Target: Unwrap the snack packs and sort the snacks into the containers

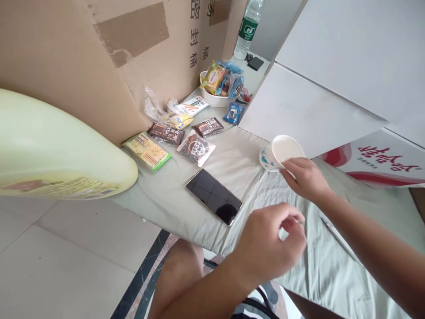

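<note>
Cloth-covered worktop (239, 164) — snack packets and a phone (214, 196) lie at left. Right hand (307, 178) grips a tilted paper cup (280, 153) over the cloth; left hand (270, 243) hovers nearby, fingers curled, holding nothing visible.

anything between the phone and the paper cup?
No. In the head view only bare grey-green cloth lies between the phone and the paper cup, which the right hand holds.
</note>
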### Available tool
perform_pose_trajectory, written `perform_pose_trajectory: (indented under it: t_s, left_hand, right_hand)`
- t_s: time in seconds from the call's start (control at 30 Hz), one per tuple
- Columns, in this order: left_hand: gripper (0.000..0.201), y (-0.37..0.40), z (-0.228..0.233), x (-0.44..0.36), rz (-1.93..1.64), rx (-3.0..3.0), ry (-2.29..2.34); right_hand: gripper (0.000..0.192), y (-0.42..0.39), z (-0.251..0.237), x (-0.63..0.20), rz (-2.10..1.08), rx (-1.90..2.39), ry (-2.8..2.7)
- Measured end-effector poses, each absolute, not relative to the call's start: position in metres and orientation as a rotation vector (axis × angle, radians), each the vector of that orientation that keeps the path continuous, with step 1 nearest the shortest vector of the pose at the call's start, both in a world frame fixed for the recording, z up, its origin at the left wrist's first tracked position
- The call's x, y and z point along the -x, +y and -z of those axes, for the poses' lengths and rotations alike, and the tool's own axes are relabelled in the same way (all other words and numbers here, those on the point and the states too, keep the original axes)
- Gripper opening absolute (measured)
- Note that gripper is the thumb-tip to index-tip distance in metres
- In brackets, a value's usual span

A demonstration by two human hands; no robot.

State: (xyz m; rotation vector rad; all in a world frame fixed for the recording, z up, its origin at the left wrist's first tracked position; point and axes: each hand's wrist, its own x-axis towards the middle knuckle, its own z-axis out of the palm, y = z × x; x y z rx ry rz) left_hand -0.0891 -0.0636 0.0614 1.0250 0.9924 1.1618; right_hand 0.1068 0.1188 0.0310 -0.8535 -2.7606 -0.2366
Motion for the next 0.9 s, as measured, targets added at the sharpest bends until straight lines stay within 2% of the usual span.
perform_pose_trajectory:
  t_s: [0.07, 0.13, 0.2, 0.27, 0.37, 0.5, 0.63, 0.77, 0.9]
  left_hand:
    - [0.009, -0.060, -0.064, 0.093, -1.234, -0.848, 1.012]
    - [0.019, -0.054, -0.066, 0.096, -1.365, -0.577, 1.022]
    - [0.029, -0.047, -0.066, 0.099, -1.486, -0.240, 0.976]
    - [0.030, -0.040, -0.064, 0.103, -1.525, 0.044, 0.879]
    - [0.026, -0.030, -0.059, 0.107, -1.496, 0.274, 0.773]
    - [0.022, -0.020, -0.054, 0.109, -1.487, 0.376, 0.742]
    - [0.020, -0.016, -0.051, 0.115, -1.463, 0.395, 0.746]
    - [0.016, -0.014, -0.047, 0.127, -1.470, 0.419, 0.732]
    - [0.012, -0.014, -0.048, 0.133, -1.482, 0.459, 0.707]
  right_hand:
    - [0.022, 0.106, -0.025, -0.154, 0.324, 0.950, -2.768]
    - [0.024, 0.098, -0.024, -0.187, 0.383, 1.062, -2.798]
    - [0.025, 0.093, -0.032, -0.200, 0.485, 1.167, -2.751]
    - [0.030, 0.092, -0.045, -0.188, 0.538, 1.224, -2.628]
    - [0.024, 0.101, -0.061, -0.123, 0.360, 1.157, -2.528]
    - [0.022, 0.154, -0.057, 0.015, 0.089, 0.893, -2.675]
    - [0.029, 0.231, -0.040, 0.134, 0.132, 1.100, -2.734]
    - [0.031, 0.275, -0.024, 0.187, 0.229, 1.386, -2.760]
    - [0.031, 0.277, -0.011, 0.193, 0.303, 1.374, -2.763]
